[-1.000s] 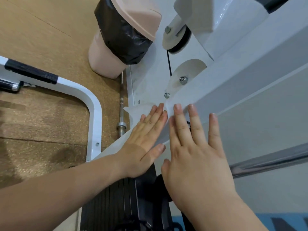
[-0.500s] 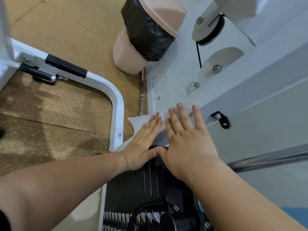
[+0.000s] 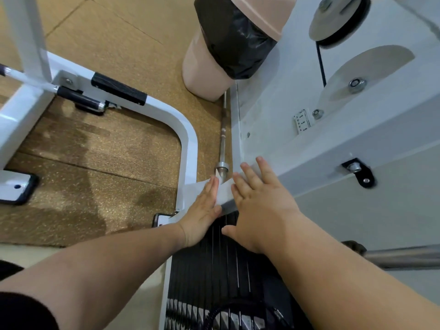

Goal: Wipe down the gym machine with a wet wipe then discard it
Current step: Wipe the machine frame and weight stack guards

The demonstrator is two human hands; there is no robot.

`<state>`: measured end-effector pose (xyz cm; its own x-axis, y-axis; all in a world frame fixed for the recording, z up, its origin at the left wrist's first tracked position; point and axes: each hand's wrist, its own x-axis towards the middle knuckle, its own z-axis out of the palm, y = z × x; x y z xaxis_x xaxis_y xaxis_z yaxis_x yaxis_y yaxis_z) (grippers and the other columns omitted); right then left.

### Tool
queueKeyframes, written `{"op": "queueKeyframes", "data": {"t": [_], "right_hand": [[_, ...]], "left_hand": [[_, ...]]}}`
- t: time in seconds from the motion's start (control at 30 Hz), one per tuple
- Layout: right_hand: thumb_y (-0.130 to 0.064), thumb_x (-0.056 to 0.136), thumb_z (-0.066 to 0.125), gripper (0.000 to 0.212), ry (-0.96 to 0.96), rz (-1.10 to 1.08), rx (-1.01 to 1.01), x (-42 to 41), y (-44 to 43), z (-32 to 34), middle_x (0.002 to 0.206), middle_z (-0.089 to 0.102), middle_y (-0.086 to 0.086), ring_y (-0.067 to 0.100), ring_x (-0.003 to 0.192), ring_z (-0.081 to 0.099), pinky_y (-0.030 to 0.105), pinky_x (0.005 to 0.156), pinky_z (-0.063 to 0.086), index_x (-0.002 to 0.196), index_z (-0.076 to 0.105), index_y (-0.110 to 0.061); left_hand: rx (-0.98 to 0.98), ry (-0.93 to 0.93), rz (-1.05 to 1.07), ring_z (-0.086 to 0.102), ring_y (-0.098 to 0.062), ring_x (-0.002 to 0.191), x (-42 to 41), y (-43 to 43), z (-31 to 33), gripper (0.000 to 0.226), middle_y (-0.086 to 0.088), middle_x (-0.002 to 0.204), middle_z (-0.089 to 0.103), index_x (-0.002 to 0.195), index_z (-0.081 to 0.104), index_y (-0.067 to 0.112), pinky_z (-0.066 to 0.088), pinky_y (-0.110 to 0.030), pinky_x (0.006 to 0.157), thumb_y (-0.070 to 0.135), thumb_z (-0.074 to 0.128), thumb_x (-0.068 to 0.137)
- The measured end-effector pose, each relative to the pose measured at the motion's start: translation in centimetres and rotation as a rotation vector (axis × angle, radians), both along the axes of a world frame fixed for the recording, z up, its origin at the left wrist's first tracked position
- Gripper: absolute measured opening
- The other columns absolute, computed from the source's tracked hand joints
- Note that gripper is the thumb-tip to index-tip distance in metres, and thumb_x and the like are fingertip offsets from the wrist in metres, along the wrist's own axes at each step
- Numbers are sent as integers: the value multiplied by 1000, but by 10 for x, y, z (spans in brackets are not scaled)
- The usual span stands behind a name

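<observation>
So we're mid-wipe here. The wet wipe [image 3: 225, 191] is spread over the lower edge of the white gym machine [image 3: 321, 144], right above the black weight stack [image 3: 226, 270], and both hands are flat on it. Our left hand [image 3: 202, 210] has its fingers straight and together, pressing the left part of the sheet. Our right hand [image 3: 262, 210] is palm down on the right part, with the fingertips reaching onto bare white panel. There's no real grip on either side: nothing is pinched or curled round, it's just open palms pushing the wipe against the metal. Progress-wise we'd say the wiping is underway but nowhere near finished. Only this one edge is under the wipe, and we can't tell whether the rest of the frame or the pulley wheel [image 3: 338, 17] is clean. The discard step isn't done at all. The pink bin [image 3: 202, 72] with the black liner [image 3: 235, 44] stands on the floor [image 3: 95, 151] just beside the machine, so that's likely where the wipe ends up.
</observation>
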<state>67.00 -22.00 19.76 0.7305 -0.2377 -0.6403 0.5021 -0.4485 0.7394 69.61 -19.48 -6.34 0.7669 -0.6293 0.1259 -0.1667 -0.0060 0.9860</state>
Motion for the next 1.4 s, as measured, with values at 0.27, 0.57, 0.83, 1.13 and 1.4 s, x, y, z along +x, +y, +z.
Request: {"op": "queueKeyframes", "data": {"t": [0.27, 0.57, 0.83, 1.13, 1.4], "right_hand": [[-78, 96, 10, 95, 80, 1, 43, 9, -4, -26, 170, -15, 11, 35, 154, -25, 62, 118, -24, 162, -9, -12], [-69, 102, 14, 89, 184, 10, 81, 7, -7, -39, 169, -19, 15, 41, 152, -27, 67, 112, -28, 160, -11, -7], [-68, 102, 12, 89, 196, -42, 96, 6, -5, -37, 166, -28, 13, 39, 148, -35, 67, 109, -32, 157, -16, -5], [-65, 103, 21, 84, 184, -34, 125, 12, -9, -42, 170, -17, 10, 38, 152, -29, 65, 111, -29, 162, -6, -12], [-66, 102, 27, 83, 139, -14, 135, 14, -12, -46, 172, -9, 7, 34, 155, -23, 62, 116, -25, 164, 1, -16]], "left_hand": [[-174, 774, 87, -3, 3, 153, -14, -6, -42, 89, 31, 165, -1, 152, 2, 64, -1, -50, 127, 101, 21, 73], [42, 684, 59, -17, -2, 153, -21, 4, -133, 106, 25, 164, -20, 154, -16, 47, -4, -46, 128, 101, 22, 71], [2, 1008, 119, 0, -17, 157, -1, 0, -145, 112, 14, 169, -2, 159, -3, 47, 1, -53, 126, 104, 23, 66], [-39, 992, 74, 9, -15, 156, -22, 0, -142, 102, 14, 170, 8, 154, 5, 60, 8, -57, 125, 106, 23, 64], [-106, 611, 62, -10, -4, 155, -29, -2, -80, 85, 28, 166, -8, 148, -6, 69, 0, -49, 127, 100, 23, 74]]}}
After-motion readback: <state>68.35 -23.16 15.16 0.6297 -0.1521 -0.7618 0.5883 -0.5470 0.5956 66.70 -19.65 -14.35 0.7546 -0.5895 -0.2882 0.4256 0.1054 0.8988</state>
